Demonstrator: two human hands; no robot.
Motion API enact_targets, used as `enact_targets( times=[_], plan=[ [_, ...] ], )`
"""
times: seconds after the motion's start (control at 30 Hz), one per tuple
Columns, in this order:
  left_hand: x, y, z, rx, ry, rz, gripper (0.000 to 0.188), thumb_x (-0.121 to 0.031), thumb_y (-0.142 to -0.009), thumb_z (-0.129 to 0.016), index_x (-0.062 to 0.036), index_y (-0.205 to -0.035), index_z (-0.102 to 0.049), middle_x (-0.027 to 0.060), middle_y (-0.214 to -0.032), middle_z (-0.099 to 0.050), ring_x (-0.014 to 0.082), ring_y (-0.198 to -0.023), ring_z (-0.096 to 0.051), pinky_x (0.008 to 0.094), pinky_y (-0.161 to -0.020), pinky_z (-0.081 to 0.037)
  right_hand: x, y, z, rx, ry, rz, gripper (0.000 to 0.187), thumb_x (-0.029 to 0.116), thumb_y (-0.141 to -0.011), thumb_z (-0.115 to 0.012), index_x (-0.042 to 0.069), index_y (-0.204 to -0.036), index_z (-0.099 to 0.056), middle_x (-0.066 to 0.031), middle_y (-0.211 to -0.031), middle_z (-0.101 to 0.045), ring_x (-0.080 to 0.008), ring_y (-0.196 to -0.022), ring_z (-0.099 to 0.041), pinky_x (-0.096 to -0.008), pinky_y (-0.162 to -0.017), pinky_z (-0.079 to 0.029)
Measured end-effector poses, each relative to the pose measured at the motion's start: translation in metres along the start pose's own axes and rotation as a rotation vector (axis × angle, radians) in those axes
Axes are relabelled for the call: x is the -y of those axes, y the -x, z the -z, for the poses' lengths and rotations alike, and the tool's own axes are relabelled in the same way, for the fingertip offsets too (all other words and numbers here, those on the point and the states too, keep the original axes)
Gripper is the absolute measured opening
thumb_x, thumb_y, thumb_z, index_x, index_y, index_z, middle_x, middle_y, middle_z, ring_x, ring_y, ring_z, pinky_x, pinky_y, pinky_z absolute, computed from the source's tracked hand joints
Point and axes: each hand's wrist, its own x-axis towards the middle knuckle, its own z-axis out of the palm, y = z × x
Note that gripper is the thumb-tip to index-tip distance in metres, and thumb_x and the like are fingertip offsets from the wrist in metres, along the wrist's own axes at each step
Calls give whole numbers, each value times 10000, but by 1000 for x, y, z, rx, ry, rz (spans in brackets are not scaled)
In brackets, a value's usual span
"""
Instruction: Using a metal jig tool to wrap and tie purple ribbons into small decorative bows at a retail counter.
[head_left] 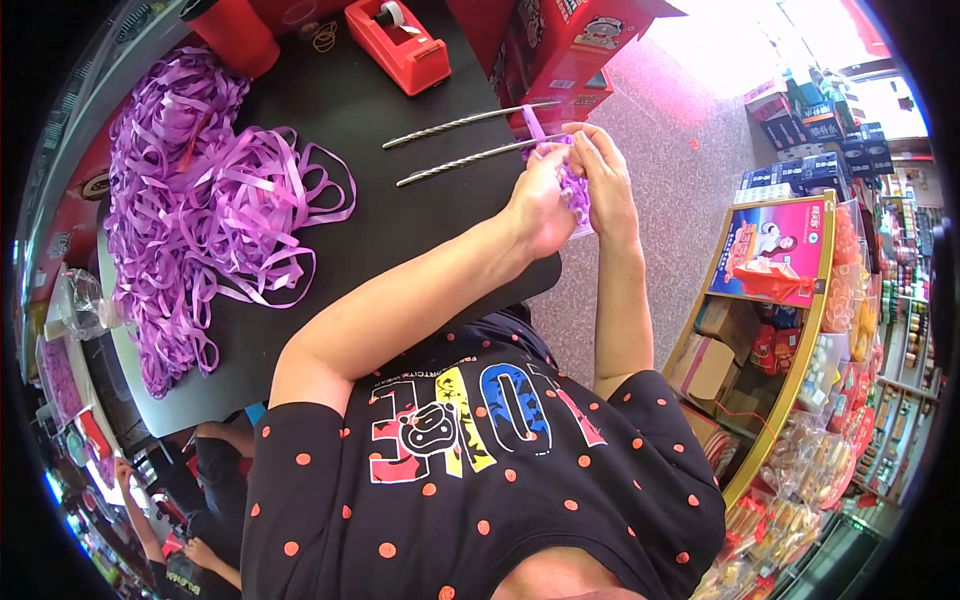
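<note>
Two twisted metal rods, an upper one [440,131] and a lower one [450,167], reach out side by side over the table. A purple ribbon [533,122] is looped around them near their right ends, and a gathered bunch of it [577,197] hangs between my hands. My left hand [545,195] is closed, pinching the ribbon just below the lower rod. With bent fingers, my right hand [607,185] pinches the ribbon beside the left fingertips. The exact grip of the fingertips is partly hidden. A large tangled heap of purple ribbon [240,200] lies left of the rods.
On the black table [350,240] stand a red tape dispenser [415,62] and a red cylinder [235,38]. Red boxes [565,50] are stacked beyond the rods. A gold-framed shelf [765,445] with packaged goods stands right. Another person [205,500] sits at lower left.
</note>
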Motion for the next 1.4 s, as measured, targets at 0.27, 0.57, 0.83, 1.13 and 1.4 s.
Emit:
enact_targets(
  times=[0.27, 0.57, 0.83, 1.13, 1.4],
  plan=[
    [-2, 9, -3, 145, 170, -25, 392, -427, -990, -311, -132, -1224, -419, 84, -1243, -462, 233, -1166, -433, 463, -1010, -326, -4, 5, 4, -36, 196, 52, 220, 196, -956, -503, 38, -1092, -570, -74, -920, -681, -58, -767, -541, -212, -686, -409],
    [-11, 25, -10, 213, 135, -37, 542, -502, -960, -338, -165, -1382, -292, 100, -1392, -343, 285, -1299, -304, 551, -1044, -241, 22, 11, -16, -242, 315, 216, 232, 130, -940, -534, -2, -1108, -624, -93, -943, -688, -103, -722, -645, -214, -620, -486],
    [-5, 27, -7, 109, 72, 8, 840, -621, -896, -377, -222, -1479, 78, 78, -1558, 62, 282, -1429, 55, 597, -1092, -20, 70, -54, -67, -37, 423, 405, 228, 119, -905, -565, 15, -1079, -670, -60, -906, -697, -50, -752, -559, -191, -653, -417],
    [15, 0, 21, 269, -12, -12, 907, -731, -843, -322, -214, -1485, 57, 44, -1559, 106, 218, -1420, 151, 485, -1114, 60, 59, -140, -131, 312, 481, 133, 239, 218, -877, -629, 30, -1009, -692, 11, -841, -673, -2, -609, -431, -176, -539, -330],
    [15, 3, 16, 190, 2, -8, 954, -721, -815, -420, -287, -1465, 126, 32, -1552, 150, 217, -1411, 193, 482, -1112, 63, 55, -164, -135, 376, 343, -330, 176, 187, -754, -750, 35, -753, -661, 14, -676, -586, -14, -523, -398, -183, -458, -258]
  ],
)
